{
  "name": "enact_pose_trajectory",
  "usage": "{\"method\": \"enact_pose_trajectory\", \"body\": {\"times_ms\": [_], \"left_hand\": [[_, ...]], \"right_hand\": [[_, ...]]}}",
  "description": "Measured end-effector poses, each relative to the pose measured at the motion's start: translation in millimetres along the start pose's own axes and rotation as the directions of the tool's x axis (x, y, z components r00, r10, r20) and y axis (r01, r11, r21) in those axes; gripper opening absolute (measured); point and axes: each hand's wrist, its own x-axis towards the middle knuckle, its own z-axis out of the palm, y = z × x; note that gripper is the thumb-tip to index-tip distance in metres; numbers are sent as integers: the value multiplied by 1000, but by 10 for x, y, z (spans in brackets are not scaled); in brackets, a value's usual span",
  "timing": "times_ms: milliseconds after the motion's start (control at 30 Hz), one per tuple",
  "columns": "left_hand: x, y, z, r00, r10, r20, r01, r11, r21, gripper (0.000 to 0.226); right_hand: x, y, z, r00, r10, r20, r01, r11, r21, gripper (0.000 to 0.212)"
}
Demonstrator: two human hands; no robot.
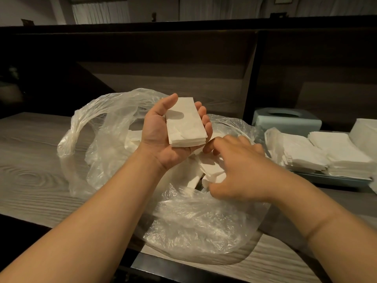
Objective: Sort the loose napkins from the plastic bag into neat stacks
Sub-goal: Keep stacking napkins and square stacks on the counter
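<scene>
Grey wood-grain desk (30,160) bare at left; crinkled clear plastic bag (193,227) overhangs its front edge. Left hand (163,127) palm-up, fingers curled round small white napkin stack (184,124). Right hand (236,168) pinches loose white napkins (212,174) inside bag, fingertips hidden. Stacked white napkins (338,158) far right, cut off by frame

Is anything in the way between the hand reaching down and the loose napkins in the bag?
Nothing visible. The right hand is already inside the mouth of the clear plastic bag, fingers pinching the loose white paper napkins. The left hand holds its small napkin stack above, clear of them.
</scene>
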Motion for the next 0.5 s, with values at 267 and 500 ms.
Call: {"method": "enact_pose_trajectory", "body": {"times_ms": [267, 500], "left_hand": [[8, 18, -37, 1000, -6, 25, 5, 1000, 9, 63], [18, 20, -41, 1000, 14, 8, -14, 1000, 7, 63]], "right_hand": [[32, -13, 8, 976, -42, -216, 54, 997, 50, 14], [66, 75, 4, 900, -11, -436, 168, 932, 321, 14]]}}
